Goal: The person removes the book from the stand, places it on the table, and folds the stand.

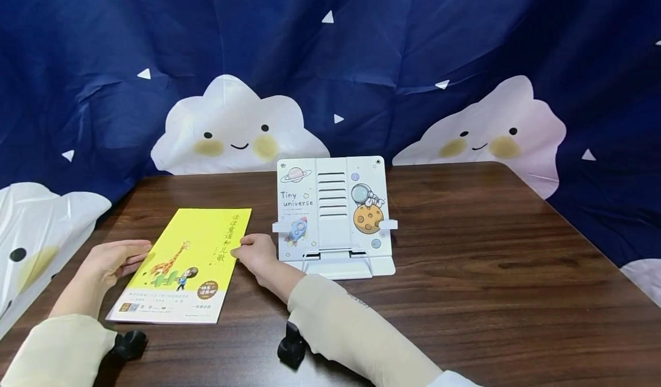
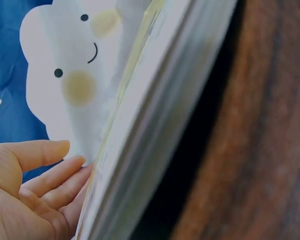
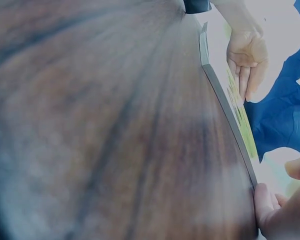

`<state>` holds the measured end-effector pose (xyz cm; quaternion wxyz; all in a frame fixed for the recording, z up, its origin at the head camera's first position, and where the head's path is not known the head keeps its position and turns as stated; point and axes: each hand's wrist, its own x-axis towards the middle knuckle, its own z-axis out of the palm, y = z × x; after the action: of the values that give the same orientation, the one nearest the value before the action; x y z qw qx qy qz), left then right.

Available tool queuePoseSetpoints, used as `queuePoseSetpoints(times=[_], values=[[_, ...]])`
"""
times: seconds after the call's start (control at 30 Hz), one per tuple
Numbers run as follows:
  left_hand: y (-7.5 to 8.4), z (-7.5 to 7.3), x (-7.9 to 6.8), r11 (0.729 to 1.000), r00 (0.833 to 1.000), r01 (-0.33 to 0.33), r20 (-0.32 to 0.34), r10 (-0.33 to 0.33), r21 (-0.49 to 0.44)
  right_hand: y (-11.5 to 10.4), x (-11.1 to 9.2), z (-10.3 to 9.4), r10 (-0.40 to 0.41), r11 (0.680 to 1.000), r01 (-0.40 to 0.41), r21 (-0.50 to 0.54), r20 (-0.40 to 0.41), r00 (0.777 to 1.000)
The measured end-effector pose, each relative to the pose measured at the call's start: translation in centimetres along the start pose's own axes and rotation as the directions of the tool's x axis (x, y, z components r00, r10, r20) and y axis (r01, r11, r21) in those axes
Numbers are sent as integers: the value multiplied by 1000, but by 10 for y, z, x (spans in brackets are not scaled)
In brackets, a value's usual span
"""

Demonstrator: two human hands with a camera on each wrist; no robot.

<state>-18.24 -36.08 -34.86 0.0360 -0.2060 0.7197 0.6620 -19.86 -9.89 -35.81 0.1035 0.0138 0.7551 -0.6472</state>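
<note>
A yellow-covered children's book (image 1: 196, 243) with a giraffe picture lies on the brown table, left of the middle. At its left edge is my left hand (image 1: 111, 260), fingers extended against the side and thumb apart, as the left wrist view shows beside the thick page edges (image 2: 155, 115). Across from it, my right hand (image 1: 260, 255) touches the book's right edge with its fingertips. In the right wrist view its thumb (image 3: 297, 167) is raised off the cover. Right of the book stands a white book stand (image 1: 333, 232) printed "Tiny universe", its back plate upright.
The dark wooden table (image 1: 490, 272) extends to the right of the stand. Behind it hangs a blue curtain (image 1: 382, 48) with smiling white clouds. Black wrist devices (image 1: 291, 347) sit under both sleeves, close over the table.
</note>
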Motion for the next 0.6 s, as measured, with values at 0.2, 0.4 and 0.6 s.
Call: queuePoseSetpoints(times=[0.2,0.4,0.6], values=[[2,0,-2,998,1000,4,1,-4,-58,-1,-1,-1,-11,1000,11,-3,7,1000],[1,-1,-1,996,1000,22,-14,-24,-81,-2,-2,-1,-10,999,9,32,23,1000],[-1,-1,1,999,1000,10,16,-9,-36,-3,-5,-2,-31,997,26,78,58,998]])
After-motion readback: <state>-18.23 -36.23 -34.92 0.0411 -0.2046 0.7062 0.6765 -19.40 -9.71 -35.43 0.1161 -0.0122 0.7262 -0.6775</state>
